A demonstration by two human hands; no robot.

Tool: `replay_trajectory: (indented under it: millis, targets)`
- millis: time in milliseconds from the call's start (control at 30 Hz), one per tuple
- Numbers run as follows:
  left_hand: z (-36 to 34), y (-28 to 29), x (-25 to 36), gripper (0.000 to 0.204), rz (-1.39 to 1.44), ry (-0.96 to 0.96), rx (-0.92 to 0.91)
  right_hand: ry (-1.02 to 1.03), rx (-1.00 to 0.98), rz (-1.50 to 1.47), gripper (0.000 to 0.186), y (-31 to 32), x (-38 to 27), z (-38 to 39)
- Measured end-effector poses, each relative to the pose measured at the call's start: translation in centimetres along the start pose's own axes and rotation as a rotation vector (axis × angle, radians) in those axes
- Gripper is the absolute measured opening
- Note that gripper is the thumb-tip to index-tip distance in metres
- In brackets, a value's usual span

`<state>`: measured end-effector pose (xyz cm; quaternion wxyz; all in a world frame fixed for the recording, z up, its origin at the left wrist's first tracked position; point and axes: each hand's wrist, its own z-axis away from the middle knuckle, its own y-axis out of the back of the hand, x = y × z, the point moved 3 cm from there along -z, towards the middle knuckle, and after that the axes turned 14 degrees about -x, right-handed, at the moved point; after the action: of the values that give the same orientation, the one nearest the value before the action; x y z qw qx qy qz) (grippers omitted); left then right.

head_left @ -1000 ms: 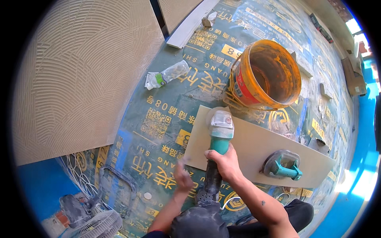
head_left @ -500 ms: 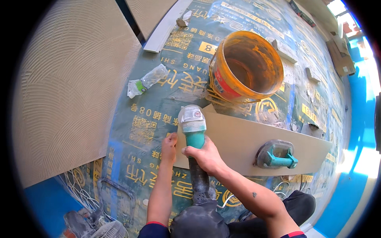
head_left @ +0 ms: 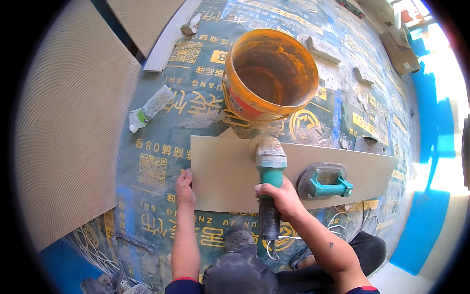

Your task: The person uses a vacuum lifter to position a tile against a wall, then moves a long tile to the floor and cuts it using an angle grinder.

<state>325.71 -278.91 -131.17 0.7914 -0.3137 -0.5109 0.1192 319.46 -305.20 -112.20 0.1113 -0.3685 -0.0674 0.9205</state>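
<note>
My right hand (head_left: 279,198) is wrapped round the grinder (head_left: 270,176), a tool with a teal and black body and a silver head, which is over a long beige tile (head_left: 218,171). My left hand (head_left: 186,186) grips the left edge of that tile, fingers curled at it. Right of the grinder, a suction lifter (head_left: 325,181) with a teal handle sits on the tile. A yellow bucket (head_left: 270,73) stands beyond the tile. My knee and dusty dark shoe show below the grinder.
Large combed-surface tiles (head_left: 73,132) lie at left. A crumpled plastic bottle (head_left: 152,105), a white strip (head_left: 169,36) and pale offcuts (head_left: 320,51) lie on the printed floor sheet. Cables (head_left: 93,250) run lower left; a cardboard box (head_left: 396,51) is at far upper right.
My left hand has moved up to the tile's left edge. The grinder in my right hand has shifted right over the tile. The view has shifted, so the bucket appears further left.
</note>
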Motion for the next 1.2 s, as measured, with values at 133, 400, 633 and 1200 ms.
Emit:
replay_trajectory:
  millis: [133,400,633,1200]
  targets:
    - [0.2,0.6,-0.1,0.023,-0.050,0.025,0.082,0.002,0.046,-0.120,0.030,3.1,0.1,1.6]
    - [-0.1,3.0,-1.0,0.018,-0.068,-0.035,0.011,-0.002,0.007,0.009,0.034,3.2,0.2,1.8]
    - [-0.5,0.7,-0.5,0.012,-0.018,0.038,0.202,-0.064,-0.102,0.187,0.040,5.8,-0.4,1.9]
    - [-0.2,-0.1,0.6,0.011,-0.123,-0.022,0.283,-0.108,0.139,-0.130,0.029,20.3,-1.9,9.7]
